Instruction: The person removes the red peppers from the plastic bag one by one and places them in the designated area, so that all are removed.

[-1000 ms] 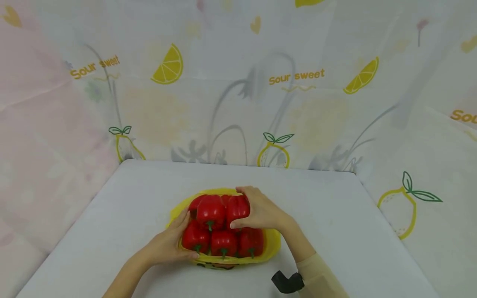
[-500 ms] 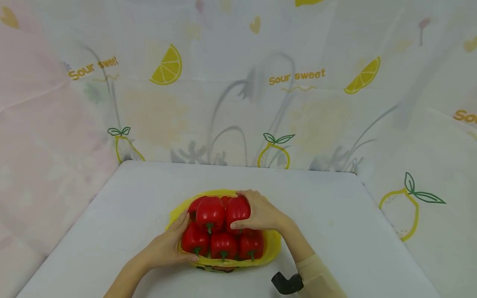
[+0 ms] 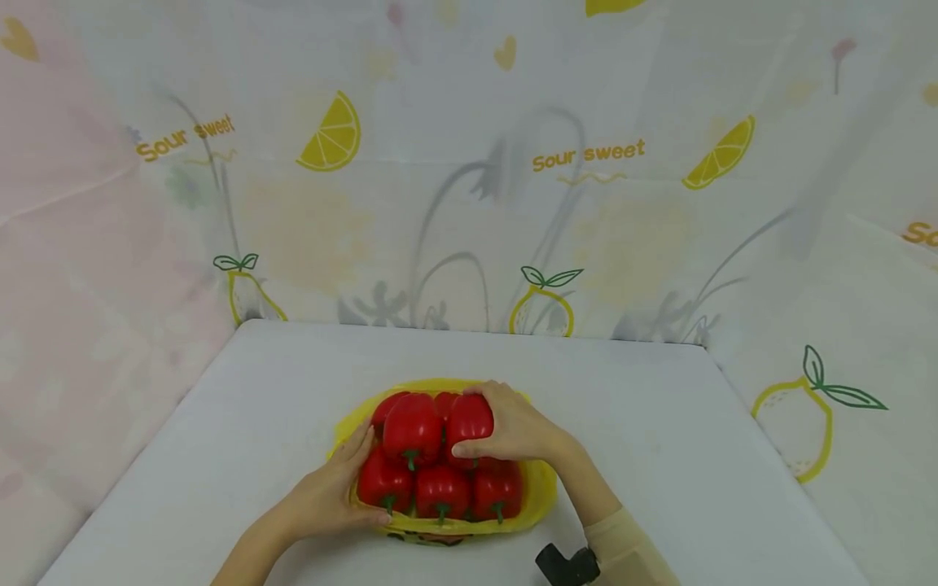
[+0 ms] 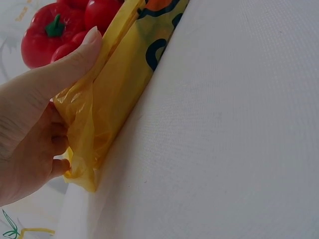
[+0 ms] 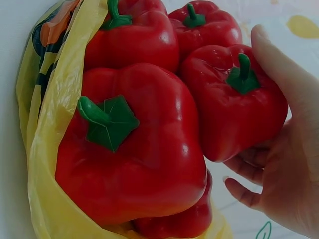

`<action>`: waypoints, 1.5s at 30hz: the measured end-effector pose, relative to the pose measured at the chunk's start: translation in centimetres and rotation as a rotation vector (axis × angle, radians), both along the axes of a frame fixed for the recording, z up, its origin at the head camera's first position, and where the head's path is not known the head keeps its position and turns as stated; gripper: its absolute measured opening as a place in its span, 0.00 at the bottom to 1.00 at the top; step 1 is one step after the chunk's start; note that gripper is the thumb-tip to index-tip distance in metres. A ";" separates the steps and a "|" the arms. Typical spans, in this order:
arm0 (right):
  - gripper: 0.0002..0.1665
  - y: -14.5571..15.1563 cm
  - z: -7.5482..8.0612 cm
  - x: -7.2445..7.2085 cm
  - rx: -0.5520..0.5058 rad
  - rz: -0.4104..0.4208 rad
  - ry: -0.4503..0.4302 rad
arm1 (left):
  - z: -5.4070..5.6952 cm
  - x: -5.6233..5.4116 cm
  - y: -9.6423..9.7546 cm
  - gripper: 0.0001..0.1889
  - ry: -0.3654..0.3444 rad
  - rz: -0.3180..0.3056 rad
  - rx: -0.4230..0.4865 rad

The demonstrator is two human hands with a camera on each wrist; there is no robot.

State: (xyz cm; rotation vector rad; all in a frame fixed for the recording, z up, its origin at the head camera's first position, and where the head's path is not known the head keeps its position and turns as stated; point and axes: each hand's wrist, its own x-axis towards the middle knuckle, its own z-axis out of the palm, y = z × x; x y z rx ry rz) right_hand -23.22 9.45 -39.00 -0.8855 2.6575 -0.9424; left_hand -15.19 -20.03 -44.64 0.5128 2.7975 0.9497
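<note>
A yellow plastic bag (image 3: 542, 492) lies spread round a pile of several red bell peppers, its printed side toward me. At the bag's left side my left hand (image 3: 330, 495) grips the edge, thumb over the rim and fingers behind the yellow film (image 4: 112, 89) in the left wrist view. My right hand (image 3: 522, 427) holds the upper right bell pepper (image 3: 467, 422), thumb in front and fingers behind. In the right wrist view that bell pepper (image 5: 227, 112) rests against its neighbours, green stem showing. Another bell pepper (image 3: 413, 427) sits beside it on top; a row (image 3: 443, 492) lies below.
The bag stands on a white table (image 3: 645, 439), toward its front. Behind and at both sides hangs a printed cloth (image 3: 440, 203) with lemon drawings. A black band piece (image 3: 567, 566) is at the right sleeve (image 3: 626, 545).
</note>
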 end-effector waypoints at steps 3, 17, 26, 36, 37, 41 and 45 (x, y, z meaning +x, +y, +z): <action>0.46 0.0 -0.1 0.1 -0.010 -0.023 -0.013 | 0.1 0.0 0.0 0.65 0.005 0.000 -0.004; 0.46 0.2 -0.1 0.5 -0.027 -0.088 0.146 | 0.0 0.2 0.0 0.65 0.009 -0.003 0.005; 0.49 1.0 0.5 1.1 -0.035 -0.051 0.511 | 0.0 0.1 0.0 0.65 0.014 -0.006 -0.002; 0.51 1.4 1.4 1.5 -0.045 -0.057 0.606 | -0.1 0.1 -0.2 0.64 0.025 -0.013 -0.006; 0.51 1.5 1.5 1.6 -0.046 -0.061 0.607 | -0.2 0.2 -0.2 0.64 0.026 -0.015 -0.006; 0.52 2.0 1.8 1.6 -0.054 -0.064 0.626 | -0.1 0.2 -0.2 0.63 0.027 -0.019 -0.003; 0.52 2.5 2.1 1.6 -0.061 -0.061 0.659 | 0.0 0.2 -0.1 0.63 0.030 -0.018 0.000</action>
